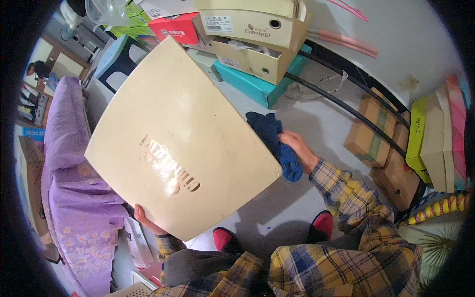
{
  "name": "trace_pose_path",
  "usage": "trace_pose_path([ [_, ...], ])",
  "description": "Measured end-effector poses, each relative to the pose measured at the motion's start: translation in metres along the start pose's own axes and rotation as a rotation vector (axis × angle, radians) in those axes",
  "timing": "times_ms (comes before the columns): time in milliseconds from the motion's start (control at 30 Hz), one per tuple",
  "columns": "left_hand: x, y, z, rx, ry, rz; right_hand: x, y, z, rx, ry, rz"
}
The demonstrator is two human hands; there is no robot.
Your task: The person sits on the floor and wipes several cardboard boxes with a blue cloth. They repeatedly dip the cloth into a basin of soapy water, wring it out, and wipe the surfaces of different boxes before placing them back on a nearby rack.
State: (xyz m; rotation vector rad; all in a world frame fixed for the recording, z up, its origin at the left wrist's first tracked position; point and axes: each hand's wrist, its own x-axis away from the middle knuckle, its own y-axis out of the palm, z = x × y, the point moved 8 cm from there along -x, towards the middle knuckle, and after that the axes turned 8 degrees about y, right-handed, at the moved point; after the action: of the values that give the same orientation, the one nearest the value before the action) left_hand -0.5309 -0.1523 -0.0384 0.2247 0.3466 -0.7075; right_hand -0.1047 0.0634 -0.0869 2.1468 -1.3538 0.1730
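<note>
A large cream cardboard shoebox [185, 126] with shiny metallic lettering is tilted across the centre. My left hand [147, 221] holds its lower left edge; the thumb shows and the other fingers are hidden beneath. To the right of the box, my right hand [300, 150] grips dark blue cloth, seemingly a sock [289, 163]. Part of the cloth lies behind the box's right edge. Whether the right fingers also touch the box cannot be told.
Stacked shoeboxes [256, 26] and a teal box [245, 83] stand ahead. Black rack rails [345, 115] run right, past brown cartons [374, 130]. A purple floral cover [74, 185] drapes furniture at left. People [39, 74] appear far off, upper left.
</note>
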Motion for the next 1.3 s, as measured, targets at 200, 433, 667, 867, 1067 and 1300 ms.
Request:
trace_pose_path([
  [200,0.017,0.096,0.024,0.505,-0.41,-0.038,0.013,0.004,-0.023,-0.286,-0.011,0.035],
  [433,0.028,0.11,0.012,0.472,-0.512,-0.168,0.01,0.013,-0.072,-0.241,-0.47,0.016],
  [667,0.047,0.16,0.015,0.536,-0.624,-0.219,0.035,0.054,-0.093,0.641,-0.781,0.409],
  [867,0.03,0.181,0.012,0.851,-0.655,-0.113,0.098,0.154,-0.047,0.931,-1.087,0.004],
  [1067,0.007,0.145,0.022,0.841,-0.511,-0.026,0.07,0.124,-0.001,1.25,-0.778,-0.282],
  [1300,0.01,0.124,0.022,0.598,-0.401,-0.025,0.143,0.148,-0.151,0.954,-1.095,0.027],
])
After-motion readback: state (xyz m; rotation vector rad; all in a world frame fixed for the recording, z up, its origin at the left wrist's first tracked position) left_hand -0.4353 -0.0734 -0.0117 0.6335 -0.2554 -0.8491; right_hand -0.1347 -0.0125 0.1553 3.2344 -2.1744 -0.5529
